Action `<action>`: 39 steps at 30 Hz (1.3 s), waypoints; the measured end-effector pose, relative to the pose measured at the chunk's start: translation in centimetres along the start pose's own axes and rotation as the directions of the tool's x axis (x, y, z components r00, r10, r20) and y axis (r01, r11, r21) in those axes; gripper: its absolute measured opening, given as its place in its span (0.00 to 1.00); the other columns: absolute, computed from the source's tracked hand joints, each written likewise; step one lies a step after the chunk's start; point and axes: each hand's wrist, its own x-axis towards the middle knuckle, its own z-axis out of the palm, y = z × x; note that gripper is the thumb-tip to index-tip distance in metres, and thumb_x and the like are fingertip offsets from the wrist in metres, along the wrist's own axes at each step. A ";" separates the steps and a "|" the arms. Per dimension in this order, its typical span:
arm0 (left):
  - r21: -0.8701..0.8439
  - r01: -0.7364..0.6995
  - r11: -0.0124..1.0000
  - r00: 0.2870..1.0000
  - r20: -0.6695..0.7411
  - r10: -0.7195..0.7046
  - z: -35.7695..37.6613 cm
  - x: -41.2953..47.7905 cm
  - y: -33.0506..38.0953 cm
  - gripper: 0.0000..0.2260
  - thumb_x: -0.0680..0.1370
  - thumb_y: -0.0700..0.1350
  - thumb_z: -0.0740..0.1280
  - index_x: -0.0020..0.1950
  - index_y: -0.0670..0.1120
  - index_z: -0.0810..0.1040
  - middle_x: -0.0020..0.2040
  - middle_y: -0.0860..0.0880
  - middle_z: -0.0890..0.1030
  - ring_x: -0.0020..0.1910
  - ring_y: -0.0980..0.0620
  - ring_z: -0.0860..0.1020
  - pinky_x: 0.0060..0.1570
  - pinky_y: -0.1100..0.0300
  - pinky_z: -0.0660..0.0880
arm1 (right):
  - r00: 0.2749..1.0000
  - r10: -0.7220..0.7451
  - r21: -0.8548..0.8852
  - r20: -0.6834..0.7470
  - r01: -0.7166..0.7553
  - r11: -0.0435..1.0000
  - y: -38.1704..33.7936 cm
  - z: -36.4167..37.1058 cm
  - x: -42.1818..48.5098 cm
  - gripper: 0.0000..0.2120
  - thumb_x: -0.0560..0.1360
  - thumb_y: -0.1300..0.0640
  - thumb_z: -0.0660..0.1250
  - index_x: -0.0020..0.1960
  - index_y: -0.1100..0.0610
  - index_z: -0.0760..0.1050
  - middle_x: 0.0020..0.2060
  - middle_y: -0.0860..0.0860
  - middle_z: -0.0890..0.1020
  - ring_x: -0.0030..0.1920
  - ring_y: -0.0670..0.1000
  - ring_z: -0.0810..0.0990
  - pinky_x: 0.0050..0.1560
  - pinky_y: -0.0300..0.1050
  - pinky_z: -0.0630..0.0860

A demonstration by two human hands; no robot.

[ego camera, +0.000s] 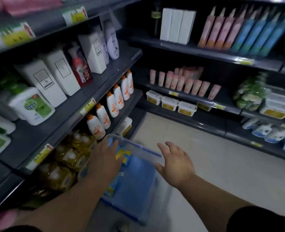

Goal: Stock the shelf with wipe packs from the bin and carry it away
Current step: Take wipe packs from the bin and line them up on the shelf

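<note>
Blue wipe packs fill the bin beneath straight left hand fingers; right hand fingers spread over its right rim.

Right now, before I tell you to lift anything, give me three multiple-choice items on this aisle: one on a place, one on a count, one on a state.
1. Where does the bin stand?
A. on the floor by the left shelving
B. on a top shelf
C. on a trolley

2. How many tall white boxes stand on the upper shelf ahead?
A. one
B. three
C. six

3. How is the right hand?
A. gripping a bottle
B. clenched in a fist
C. open, holding nothing

Answers:
1 A: the bin sits low on the pale floor at the shelving's foot.
2 B: three boxes stand side by side.
3 C: its fingers are spread at the bin's right rim with nothing in them.
</note>
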 end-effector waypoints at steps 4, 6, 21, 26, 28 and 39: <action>0.004 0.054 0.999 0.993 0.102 -0.054 5.3 1.8 -4.4 0.30 0.78 0.59 0.60 0.77 0.51 0.57 0.78 0.46 0.53 0.75 0.44 0.56 0.72 0.50 0.59 | 0.995 0.030 0.019 0.097 -0.032 0.999 -1.6 5.7 3.5 0.32 0.77 0.38 0.58 0.77 0.45 0.52 0.76 0.49 0.56 0.74 0.52 0.58 0.73 0.48 0.57; 0.017 0.092 0.996 0.979 0.183 -0.094 8.1 2.4 -6.9 0.31 0.79 0.58 0.58 0.78 0.52 0.52 0.78 0.46 0.50 0.75 0.44 0.53 0.73 0.51 0.54 | 0.986 0.033 0.040 0.165 -0.040 0.998 -2.6 8.9 5.2 0.32 0.77 0.38 0.58 0.77 0.45 0.52 0.77 0.49 0.55 0.75 0.52 0.58 0.73 0.48 0.58; -0.004 0.040 0.999 0.948 0.317 -0.036 18.1 4.4 -14.0 0.29 0.80 0.58 0.56 0.78 0.56 0.48 0.79 0.51 0.45 0.77 0.49 0.46 0.74 0.50 0.48 | 0.925 -0.097 0.366 0.368 -0.048 0.929 -10.7 26.6 13.6 0.36 0.76 0.50 0.68 0.77 0.51 0.55 0.76 0.51 0.58 0.73 0.52 0.64 0.70 0.43 0.62; -0.009 0.039 0.999 0.953 0.300 -0.034 19.0 4.5 -15.1 0.29 0.80 0.58 0.57 0.78 0.57 0.49 0.79 0.51 0.46 0.77 0.50 0.47 0.74 0.51 0.47 | 0.936 0.039 0.574 0.349 -0.246 0.781 -12.1 28.5 14.0 0.26 0.76 0.63 0.68 0.72 0.58 0.67 0.61 0.57 0.77 0.60 0.53 0.79 0.63 0.37 0.70; -0.024 0.038 0.999 0.957 0.289 -0.029 19.1 4.5 -15.5 0.28 0.80 0.58 0.58 0.78 0.58 0.50 0.79 0.52 0.45 0.77 0.50 0.48 0.75 0.50 0.49 | 0.949 0.107 0.589 0.298 -0.271 0.761 -12.1 28.5 14.1 0.20 0.75 0.62 0.69 0.66 0.58 0.74 0.54 0.59 0.81 0.55 0.58 0.80 0.62 0.51 0.74; -0.256 0.088 0.963 0.959 0.284 -0.012 17.0 5.9 -14.4 0.33 0.77 0.56 0.65 0.77 0.55 0.53 0.78 0.52 0.52 0.76 0.50 0.54 0.72 0.56 0.55 | 0.968 0.097 0.725 0.230 -0.237 0.647 -8.5 24.2 14.0 0.09 0.76 0.61 0.67 0.52 0.48 0.79 0.47 0.47 0.82 0.50 0.49 0.80 0.56 0.50 0.78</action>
